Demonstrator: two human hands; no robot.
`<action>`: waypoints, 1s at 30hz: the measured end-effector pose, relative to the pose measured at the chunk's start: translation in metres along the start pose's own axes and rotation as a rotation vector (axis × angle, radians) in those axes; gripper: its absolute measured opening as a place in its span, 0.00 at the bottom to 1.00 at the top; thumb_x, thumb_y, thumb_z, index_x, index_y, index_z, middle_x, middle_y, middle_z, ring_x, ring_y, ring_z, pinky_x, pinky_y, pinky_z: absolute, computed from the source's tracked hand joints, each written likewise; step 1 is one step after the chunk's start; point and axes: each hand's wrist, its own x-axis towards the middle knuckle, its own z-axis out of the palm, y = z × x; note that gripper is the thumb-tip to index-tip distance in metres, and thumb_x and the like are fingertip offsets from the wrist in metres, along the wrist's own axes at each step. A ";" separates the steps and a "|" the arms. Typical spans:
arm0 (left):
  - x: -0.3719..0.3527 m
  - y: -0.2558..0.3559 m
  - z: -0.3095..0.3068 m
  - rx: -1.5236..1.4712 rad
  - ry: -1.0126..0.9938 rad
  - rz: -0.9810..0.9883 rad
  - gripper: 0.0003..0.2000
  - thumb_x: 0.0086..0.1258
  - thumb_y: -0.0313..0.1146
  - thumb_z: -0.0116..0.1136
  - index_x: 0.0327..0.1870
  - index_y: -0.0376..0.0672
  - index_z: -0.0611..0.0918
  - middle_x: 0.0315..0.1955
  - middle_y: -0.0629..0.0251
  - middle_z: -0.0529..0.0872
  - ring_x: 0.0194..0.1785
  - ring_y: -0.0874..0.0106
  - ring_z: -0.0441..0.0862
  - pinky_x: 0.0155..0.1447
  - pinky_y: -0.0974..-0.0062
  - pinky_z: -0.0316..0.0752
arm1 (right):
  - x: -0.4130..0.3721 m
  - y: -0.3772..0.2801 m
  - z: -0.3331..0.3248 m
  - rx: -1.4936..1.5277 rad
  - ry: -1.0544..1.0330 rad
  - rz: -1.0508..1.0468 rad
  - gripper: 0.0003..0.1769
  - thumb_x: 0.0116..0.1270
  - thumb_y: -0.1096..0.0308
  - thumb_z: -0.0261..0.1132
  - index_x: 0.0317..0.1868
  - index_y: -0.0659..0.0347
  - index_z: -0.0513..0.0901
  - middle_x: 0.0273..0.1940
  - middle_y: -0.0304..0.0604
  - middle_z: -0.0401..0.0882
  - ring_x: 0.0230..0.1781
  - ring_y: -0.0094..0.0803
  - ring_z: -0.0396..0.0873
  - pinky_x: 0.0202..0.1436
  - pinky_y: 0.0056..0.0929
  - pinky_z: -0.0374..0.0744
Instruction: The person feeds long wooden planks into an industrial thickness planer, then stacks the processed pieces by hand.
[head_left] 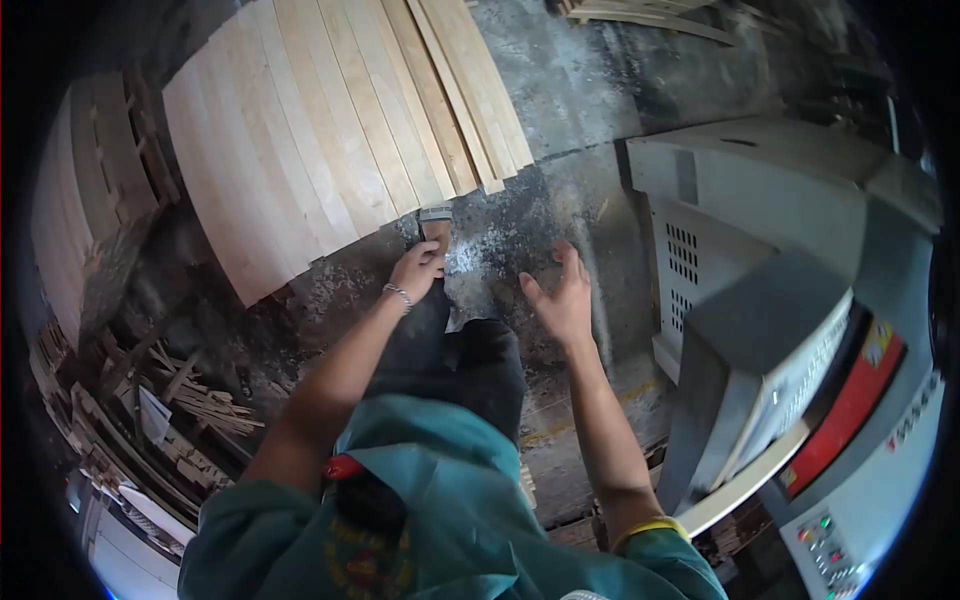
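Note:
My left hand, with a bracelet at the wrist, hovers over my lower leg and foot, just short of the near edge of the wooden boards. Its fingers are loosely bent and slightly apart, and I see nothing in them. My right hand hangs over the dark floor, thumb and fingers spread, holding nothing. The pale boards lie side by side in a broad stack, with a few narrower strips raised along its right side.
A grey machine with vents, a red panel and a button panel stands at the right. More stacked wood is at the left, with scrap strips below it. Further boards lie at the top.

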 end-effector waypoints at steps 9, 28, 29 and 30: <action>0.176 -0.045 0.093 -0.594 0.079 -0.514 0.41 0.66 0.40 0.63 0.77 0.45 0.53 0.68 0.56 0.70 0.68 0.58 0.71 0.68 0.52 0.65 | 0.233 0.110 0.169 -0.278 -0.176 0.058 0.61 0.42 0.38 0.78 0.73 0.57 0.60 0.66 0.65 0.67 0.66 0.66 0.65 0.65 0.62 0.68; 0.270 -0.050 0.127 -1.481 0.398 -0.347 0.31 0.65 0.44 0.64 0.65 0.45 0.65 0.62 0.61 0.66 0.64 0.59 0.72 0.62 0.56 0.70 | 0.331 0.171 0.249 -0.230 -0.155 0.112 0.74 0.36 0.41 0.80 0.77 0.67 0.48 0.66 0.67 0.65 0.68 0.60 0.65 0.72 0.55 0.61; 0.270 -0.053 0.130 -1.475 0.363 -0.315 0.31 0.65 0.45 0.63 0.65 0.44 0.65 0.62 0.61 0.66 0.64 0.59 0.72 0.62 0.56 0.70 | 0.331 0.173 0.248 -0.255 -0.170 0.110 0.74 0.36 0.41 0.81 0.77 0.68 0.48 0.65 0.67 0.66 0.67 0.60 0.65 0.72 0.55 0.61; 0.272 -0.052 0.130 -1.471 0.378 -0.338 0.31 0.65 0.45 0.63 0.65 0.45 0.64 0.62 0.61 0.66 0.67 0.59 0.69 0.62 0.56 0.70 | 0.329 0.177 0.250 -0.260 -0.154 0.099 0.74 0.36 0.40 0.81 0.76 0.70 0.50 0.65 0.68 0.66 0.67 0.60 0.66 0.72 0.55 0.63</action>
